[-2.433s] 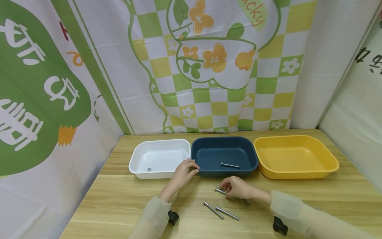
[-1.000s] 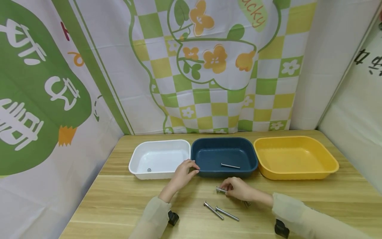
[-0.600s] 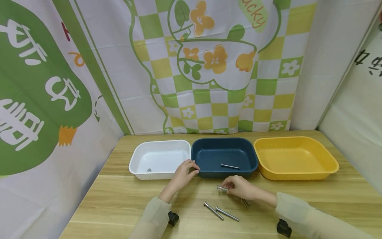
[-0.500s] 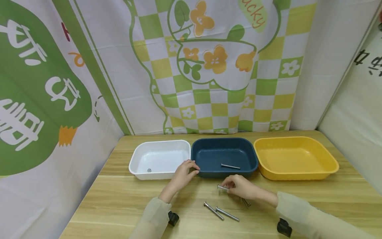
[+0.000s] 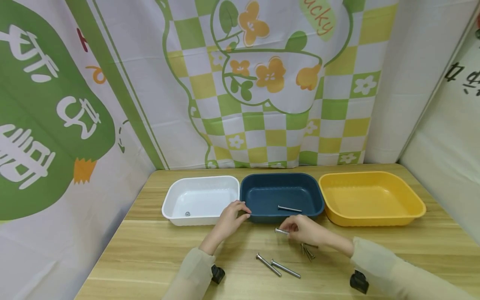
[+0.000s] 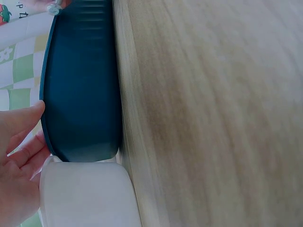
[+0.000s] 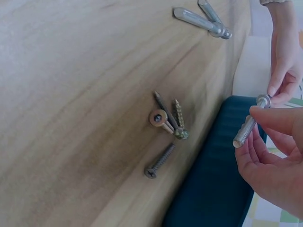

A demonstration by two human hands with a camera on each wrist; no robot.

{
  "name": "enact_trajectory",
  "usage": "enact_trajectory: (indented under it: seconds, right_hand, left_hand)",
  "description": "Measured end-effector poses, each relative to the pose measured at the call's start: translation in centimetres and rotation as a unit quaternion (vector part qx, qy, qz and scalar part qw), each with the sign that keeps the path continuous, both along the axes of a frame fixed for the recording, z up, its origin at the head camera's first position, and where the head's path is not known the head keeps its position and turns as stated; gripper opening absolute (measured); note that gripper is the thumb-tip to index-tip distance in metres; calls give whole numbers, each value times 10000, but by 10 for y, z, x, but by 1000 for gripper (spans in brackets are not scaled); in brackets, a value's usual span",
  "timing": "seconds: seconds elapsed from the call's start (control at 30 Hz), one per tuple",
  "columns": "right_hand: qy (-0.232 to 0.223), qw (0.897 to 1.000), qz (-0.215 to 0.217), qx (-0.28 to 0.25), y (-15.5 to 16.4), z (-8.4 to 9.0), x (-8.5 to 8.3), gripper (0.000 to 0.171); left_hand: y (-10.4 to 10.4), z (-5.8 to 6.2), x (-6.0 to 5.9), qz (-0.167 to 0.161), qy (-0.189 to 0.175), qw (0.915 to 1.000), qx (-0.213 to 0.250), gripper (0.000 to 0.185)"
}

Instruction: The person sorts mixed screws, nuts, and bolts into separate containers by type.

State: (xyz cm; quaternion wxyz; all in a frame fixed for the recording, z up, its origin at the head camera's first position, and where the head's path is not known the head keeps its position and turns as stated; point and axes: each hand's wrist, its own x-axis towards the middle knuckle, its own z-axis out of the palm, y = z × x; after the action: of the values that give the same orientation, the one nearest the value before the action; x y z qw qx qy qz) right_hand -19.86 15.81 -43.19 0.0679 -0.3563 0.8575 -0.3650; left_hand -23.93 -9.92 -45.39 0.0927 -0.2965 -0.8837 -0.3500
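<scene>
Two bolts (image 5: 268, 265) lie on the table (image 5: 131, 258) in the head view; the right hand (image 5: 304, 230) pinches another bolt (image 5: 281, 231) near the blue tray (image 5: 283, 218). Left wrist: the left hand (image 6: 16, 177) grips that tray between thumb and fingers. Right wrist: screws (image 7: 162, 160) lie loosely grouped.

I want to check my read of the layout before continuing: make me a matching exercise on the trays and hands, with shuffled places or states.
1. white tray
2. yellow tray
3. left hand
4. right hand

A. pinching a bolt
B. rightmost of three trays
C. fingers at the rim of the dark blue tray
D. leftmost, small metal piece inside

Pairs: 1-D, 2-B, 3-C, 4-A
</scene>
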Motion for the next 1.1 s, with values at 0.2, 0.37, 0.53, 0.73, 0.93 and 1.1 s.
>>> enact_trajectory:
  seconds: [0.2, 0.37, 0.53, 0.73, 0.93, 1.1]
  right_hand:
    - [-92, 9999, -82, 58, 2, 8, 0, 20]
    - [-198, 9997, -99, 98, 5, 19, -2, 18]
    - [-218, 9994, -178, 192, 9, 28, -7, 16]
    - [-183, 9992, -246, 266, 13, 35, -15, 16]
    - [-185, 9991, -225, 316, 13, 41, -25, 19]
    - [-81, 9989, -219, 411, 12, 46, -30, 18]
  left_hand:
    - [0, -1, -1, 4, 12, 10000, 20, 8]
    - [0, 0, -1, -25, 4, 10000, 53, 8]
    - [0, 0, -2, -20, -9, 10000, 15, 8]
    - [1, 0, -1, -11, -7, 10000, -34, 8]
    - [0, 1, -1, 1, 47, 10000, -38, 8]
    - [0, 0, -1, 11, 17, 10000, -44, 8]
